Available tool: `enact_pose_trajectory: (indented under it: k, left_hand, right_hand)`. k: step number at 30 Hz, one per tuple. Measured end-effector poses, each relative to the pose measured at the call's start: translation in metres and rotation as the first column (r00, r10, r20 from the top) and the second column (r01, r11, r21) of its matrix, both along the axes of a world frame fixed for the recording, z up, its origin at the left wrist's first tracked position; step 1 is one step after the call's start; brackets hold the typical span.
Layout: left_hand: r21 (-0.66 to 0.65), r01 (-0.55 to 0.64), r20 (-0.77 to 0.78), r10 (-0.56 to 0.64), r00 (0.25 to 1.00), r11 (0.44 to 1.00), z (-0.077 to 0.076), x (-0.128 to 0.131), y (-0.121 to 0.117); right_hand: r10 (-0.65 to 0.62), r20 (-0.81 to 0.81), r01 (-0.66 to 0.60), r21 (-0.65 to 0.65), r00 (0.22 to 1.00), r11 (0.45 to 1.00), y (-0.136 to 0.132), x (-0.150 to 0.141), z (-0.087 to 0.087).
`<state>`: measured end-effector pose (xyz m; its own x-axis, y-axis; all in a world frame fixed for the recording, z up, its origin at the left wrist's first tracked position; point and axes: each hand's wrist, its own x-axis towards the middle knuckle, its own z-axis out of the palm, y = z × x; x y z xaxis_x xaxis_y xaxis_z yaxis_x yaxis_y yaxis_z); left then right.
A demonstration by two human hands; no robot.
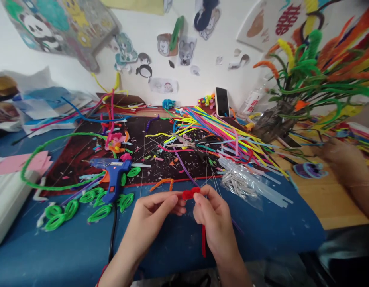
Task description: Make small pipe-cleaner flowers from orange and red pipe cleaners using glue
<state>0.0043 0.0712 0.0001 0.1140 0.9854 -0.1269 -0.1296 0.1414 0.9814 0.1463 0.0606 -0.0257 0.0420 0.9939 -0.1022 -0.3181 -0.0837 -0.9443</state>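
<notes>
A red pipe cleaner, bent into a small bundle, is held between my two hands over the front of the blue table mat. The fingers of my left hand pinch its left end. On its right end the thumb and forefinger of my right hand are closed, and a straight red tail hangs below that palm. An orange pipe cleaner piece lies just beyond my left hand. To the left rests a blue glue gun, with green looped pipe cleaner leaves around it.
Many coloured pipe cleaners and scissors cover the dark mat. A plastic bag of white sticks lies to the right. A phone leans at the back. At far right is another person's hand, near a purple piece.
</notes>
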Motion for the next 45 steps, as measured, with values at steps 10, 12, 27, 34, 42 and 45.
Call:
enact_pose_trajectory:
  k: [10, 12, 27, 34, 42, 45]
  left_hand:
    - [-0.042, -0.082, 0.007, 0.083, 0.997, 0.996, 0.001, -0.003, 0.007]
    - [-0.025, -0.104, -0.011, 0.104, 0.995, 0.994, 0.001, -0.003, 0.007]
    - [0.059, -0.109, -0.073, 0.113, 0.991, 0.992, -0.01, -0.007, -0.002]
    - [0.314, -0.121, -0.33, 0.228, 0.916, 0.942, -0.006, -0.006, -0.007]
    - [0.114, -0.081, -0.117, 0.095, 0.989, 0.99, -0.001, -0.007, -0.002]
    - [0.09, -0.072, -0.071, 0.079, 0.994, 0.993, -0.001, -0.007, -0.001]
  right_hand:
    - [-0.135, 0.376, 0.011, 0.315, 0.917, 0.949, -0.002, -0.02, 0.006]
    - [-0.187, 0.47, -0.016, 0.394, 0.862, 0.919, -0.002, -0.02, 0.005]
    - [-0.202, 0.481, 0.07, 0.277, 0.853, 0.958, -0.006, -0.017, 0.002]
    - [-0.378, 0.618, -0.051, 0.562, 0.69, 0.826, -0.007, -0.02, 0.001]
    - [-0.213, 0.563, -0.027, 0.387, 0.799, 0.922, -0.006, -0.015, 0.001]
    - [-0.005, 0.448, -0.077, 0.164, 0.894, 0.983, -0.003, -0.009, 0.003]
